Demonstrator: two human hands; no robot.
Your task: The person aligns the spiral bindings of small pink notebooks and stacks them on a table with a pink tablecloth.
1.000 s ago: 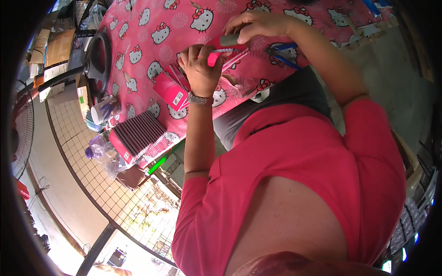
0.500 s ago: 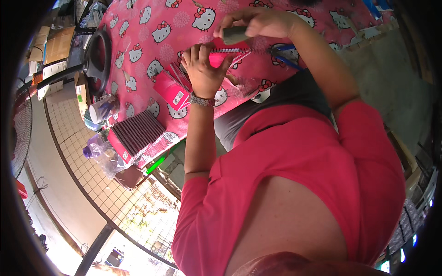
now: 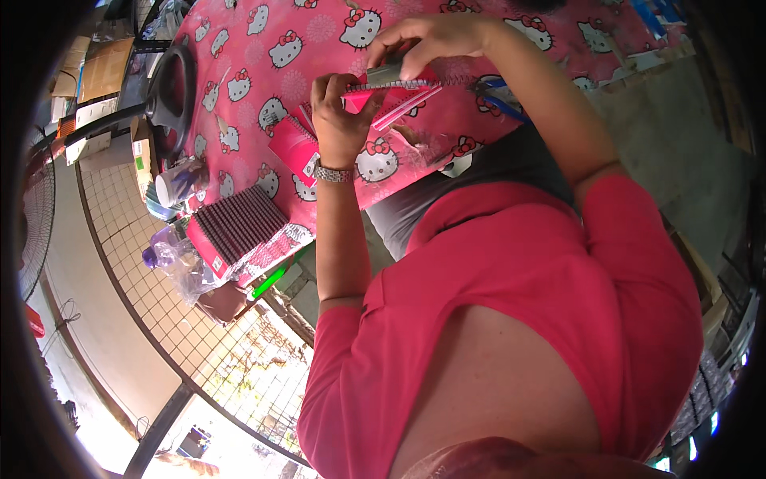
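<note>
A pink-red spiral notebook [image 3: 388,102] is on the table in front of me, its coil running along the far edge and sticking out past the right end. My left hand [image 3: 341,120], with a metal watch on the wrist, is closed on the notebook's left end. In my right hand [image 3: 437,46] is a dark grey flat block [image 3: 384,76], gripped between thumb and fingers. The block rests against or just over the coil; exact contact is hard to see. Beside my left wrist lie more pink notebooks [image 3: 292,148].
Blue-handled pliers [image 3: 504,104] lie right of the notebook. A stack of spiral notebooks [image 3: 239,226] stands at the table's left edge, near a plastic bag [image 3: 177,267] and a white tub [image 3: 177,185]. A black steering-wheel-shaped ring [image 3: 171,100] is at far left. The tablecloth [image 3: 319,60] is pink-patterned.
My right hand has brought the block down and left onto the notebook's coil side. My left hand has shifted slightly left and nearer, and more of the notebook's pages show.
</note>
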